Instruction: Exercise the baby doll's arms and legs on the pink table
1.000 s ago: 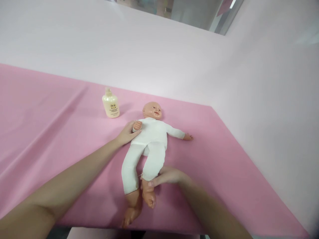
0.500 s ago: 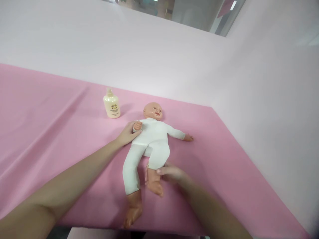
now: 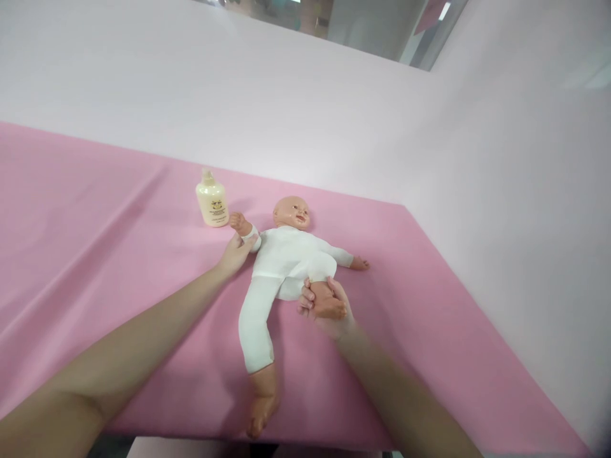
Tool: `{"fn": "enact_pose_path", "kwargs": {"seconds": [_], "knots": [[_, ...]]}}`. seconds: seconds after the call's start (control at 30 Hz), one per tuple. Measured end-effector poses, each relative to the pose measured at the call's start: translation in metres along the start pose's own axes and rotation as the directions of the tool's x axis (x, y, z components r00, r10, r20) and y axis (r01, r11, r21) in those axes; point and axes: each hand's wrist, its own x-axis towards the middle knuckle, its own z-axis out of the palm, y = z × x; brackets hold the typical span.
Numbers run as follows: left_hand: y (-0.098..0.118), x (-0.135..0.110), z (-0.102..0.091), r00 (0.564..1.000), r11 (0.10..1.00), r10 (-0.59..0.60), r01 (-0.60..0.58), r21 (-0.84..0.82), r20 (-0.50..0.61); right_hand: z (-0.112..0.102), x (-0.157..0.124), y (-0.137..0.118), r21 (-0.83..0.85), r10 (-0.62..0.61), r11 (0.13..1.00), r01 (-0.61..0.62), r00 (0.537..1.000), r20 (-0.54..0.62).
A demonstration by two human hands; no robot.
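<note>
Fingers [image 3: 306, 299] of the right hand [image 3: 328, 312] clasp a bent leg of the doll [image 3: 286, 254]; the left hand [image 3: 235, 256] grips its arm, seemingly at the wrist. Doll lies face-up on the pink cloth [image 3: 95, 210]; cream bottle [image 3: 212, 202], contents unclear, stands at ten o'clock.

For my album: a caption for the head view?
Doll on pink cloth: left hand holding its arm, right hand its bent leg.

Pink-covered table [image 3: 95, 222], baby doll [image 3: 286, 254] on its back, cream bottle [image 3: 212, 203] upright beside its head.
</note>
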Motion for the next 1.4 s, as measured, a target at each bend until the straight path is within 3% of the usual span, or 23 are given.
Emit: {"fn": "enact_pose_path", "kwargs": {"seconds": [0.1, 0.27, 0.4, 0.57, 0.67, 0.77, 0.87, 0.97, 1.07, 1.27, 1.4], "knots": [[0.007, -0.003, -0.001, 0.999, 0.999, 0.002, -0.004, 0.049, 0.044, 0.001, 0.001, -0.005, 0.061, 0.005, 0.998, -0.002, 0.998, -0.056], [0.018, -0.004, -0.002, 0.980, 0.978, 0.120, -0.144, 0.151, 0.159, -0.003, 0.005, -0.009, 0.040, -0.010, 0.999, 0.013, 0.998, -0.064], [0.021, -0.003, 0.000, 0.978, 0.970, 0.149, -0.173, 0.171, 0.147, -0.007, 0.006, -0.006, -0.057, -0.018, 0.998, 0.018, 1.000, 0.003], [0.026, -0.006, -0.001, 0.941, 0.926, 0.255, -0.304, 0.222, 0.224, -0.009, 0.002, 0.007, -0.213, 0.007, 0.977, 0.022, 0.991, 0.134], [0.028, -0.008, -0.004, 0.930, 0.911, 0.270, -0.331, 0.244, 0.250, -0.010, 0.001, 0.012, -0.377, 0.188, 0.923, -0.080, 0.947, 0.261], [0.028, -0.009, -0.005, 0.929, 0.910, 0.264, -0.329, 0.252, 0.261, -0.007, 0.002, 0.006, -0.581, 0.424, 0.793, -0.184, 0.851, 0.310], [0.027, -0.008, -0.004, 0.930, 0.913, 0.254, -0.321, 0.251, 0.266, -0.001, 0.001, -0.004, -0.685, 0.494, 0.706, -0.179, 0.818, 0.295], [0.025, -0.007, -0.003, 0.940, 0.920, 0.241, -0.300, 0.251, 0.242, 0.005, -0.002, -0.010, -0.702, 0.500, 0.687, -0.188, 0.823, 0.269], [0.024, -0.006, -0.002, 0.948, 0.929, 0.230, -0.281, 0.241, 0.220, 0.005, -0.003, -0.008, -0.676, 0.500, 0.706, -0.212, 0.825, 0.264], [0.027, -0.006, 0.000, 0.945, 0.931, 0.241, -0.289, 0.220, 0.221, -0.013, 0.002, 0.012, -0.469, 0.423, 0.853, -0.230, 0.831, 0.361], [0.029, -0.007, 0.000, 0.945, 0.929, 0.237, -0.289, 0.231, 0.226, -0.024, 0.003, 0.024, -0.426, 0.399, 0.877, -0.223, 0.832, 0.386]]}}
